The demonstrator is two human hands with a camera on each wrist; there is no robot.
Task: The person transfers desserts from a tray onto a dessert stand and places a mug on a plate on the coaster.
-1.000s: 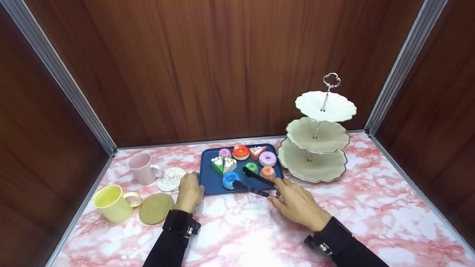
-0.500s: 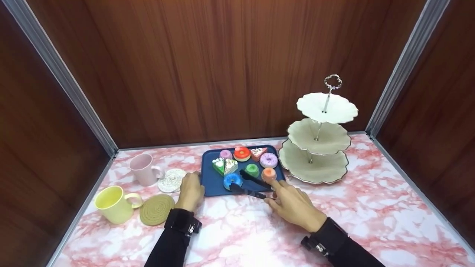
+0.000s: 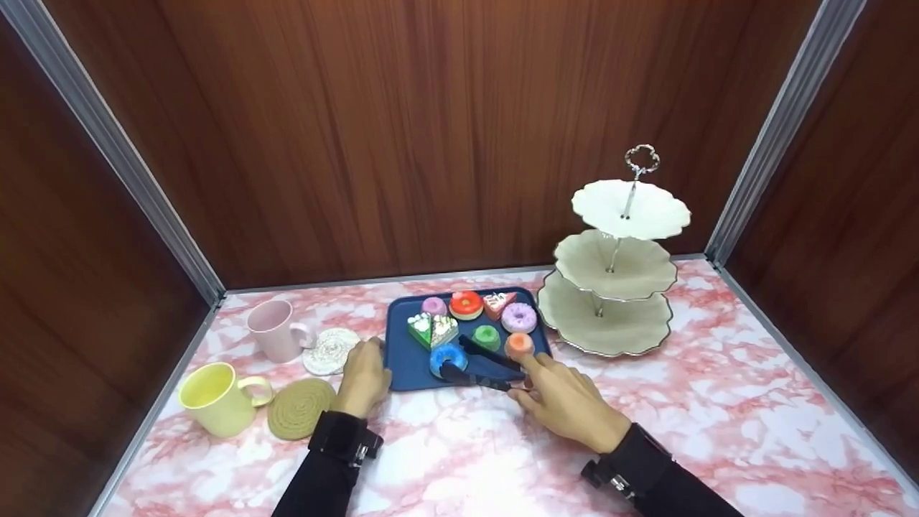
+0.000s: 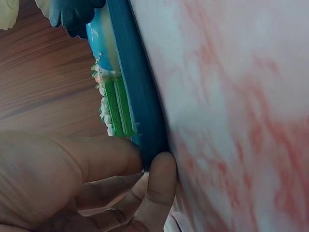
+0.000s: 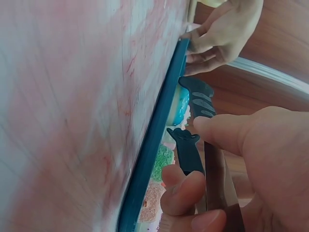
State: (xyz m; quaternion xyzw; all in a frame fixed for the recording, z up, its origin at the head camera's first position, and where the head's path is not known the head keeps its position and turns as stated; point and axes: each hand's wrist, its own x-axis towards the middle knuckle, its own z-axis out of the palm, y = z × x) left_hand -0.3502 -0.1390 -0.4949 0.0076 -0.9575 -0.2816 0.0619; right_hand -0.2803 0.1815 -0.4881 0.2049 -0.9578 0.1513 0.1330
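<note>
At the blue tray point(image 3: 403, 362), the left hand point(image 3: 365, 376) pinches the rim, as only the wrist views show, while the right hand point(image 3: 571, 403) grips black tongs point(image 5: 189, 151).

The left hand point(image 4: 87, 166) pinches the tray point(image 4: 141, 87) by its edge; on it sit a green cake slice point(image 4: 119, 106) and a blue donut point(image 4: 99, 43).

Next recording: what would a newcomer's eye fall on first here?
Probably the tall three-tier stand at the right of the head view, rising above everything else on the table. Next, the brightly coloured sweets on the blue tray at centre, then the black tongs in the right hand, their tips close to the blue doughnut.
</note>
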